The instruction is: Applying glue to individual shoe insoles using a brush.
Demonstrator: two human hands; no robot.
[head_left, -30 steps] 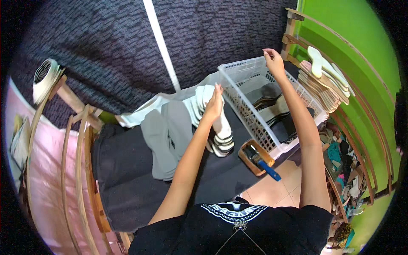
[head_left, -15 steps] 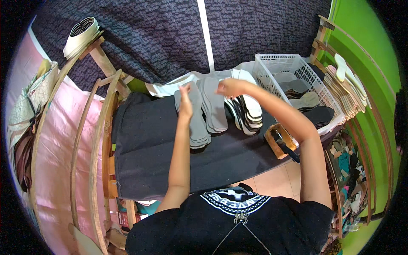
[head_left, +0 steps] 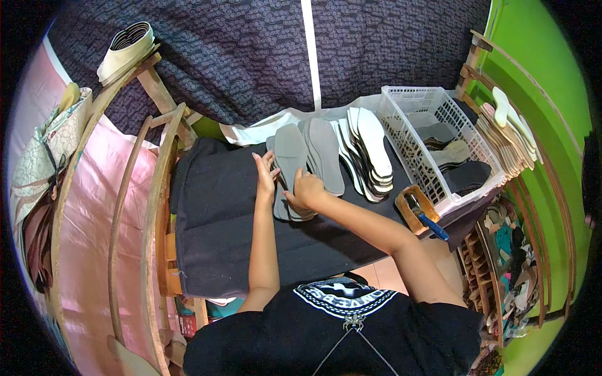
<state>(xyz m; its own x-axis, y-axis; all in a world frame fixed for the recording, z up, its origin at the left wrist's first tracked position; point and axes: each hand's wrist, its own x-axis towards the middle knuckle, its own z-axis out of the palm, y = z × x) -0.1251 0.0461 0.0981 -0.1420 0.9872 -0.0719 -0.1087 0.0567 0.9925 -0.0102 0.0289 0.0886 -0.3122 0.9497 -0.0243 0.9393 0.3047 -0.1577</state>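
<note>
Grey insoles (head_left: 290, 150) lie in a stack on a dark cloth, the top one set askew over those beneath. My right hand (head_left: 307, 190) rests at its lower end, thumb and fingers closed about the heel. Along the stack's left edge, my left hand (head_left: 266, 177) stands upright with its fingers apart, close against the insoles. A second grey insole stack (head_left: 325, 156) sits just to the right. Beyond that lie fanned white and black insoles (head_left: 374, 147).
A white plastic crate (head_left: 411, 131) holding dark and grey pieces stands at the right. In front of it is a small glue-stained container (head_left: 411, 213) with a blue-handled brush (head_left: 433, 227). Beige insoles (head_left: 501, 144) hang over the right rack. A wooden frame (head_left: 147, 207) borders the left.
My right hand has come down from above the second stack to the heel of the first. The top grey insole now sits askew. My left hand has dropped slightly along the stack's edge.
</note>
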